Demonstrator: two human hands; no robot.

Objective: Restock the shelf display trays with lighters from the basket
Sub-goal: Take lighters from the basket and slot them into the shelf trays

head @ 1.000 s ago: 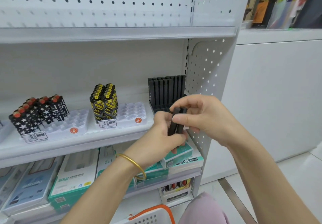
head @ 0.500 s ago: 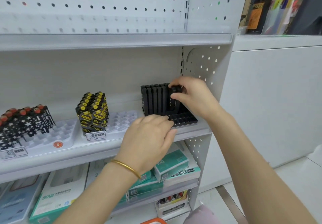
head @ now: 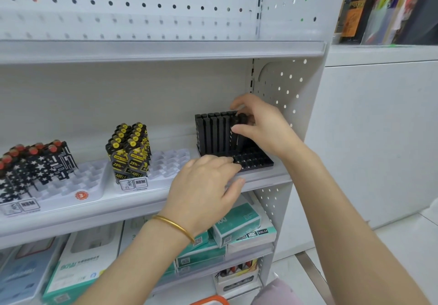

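- The right hand [head: 265,129] pinches a black lighter [head: 239,136] between thumb and fingers, holding it upright over the black tray [head: 257,160], just right of the lighter row [head: 213,134] standing in it.
- The left hand [head: 206,186] lies slack and holds nothing, its fingertips touching the tray's front edge on the shelf [head: 142,206].

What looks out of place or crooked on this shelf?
Nothing stands out. The black lighters stand upright at the black tray's back, the right hand holds another black lighter beside them, and the left hand rests at the tray's front.
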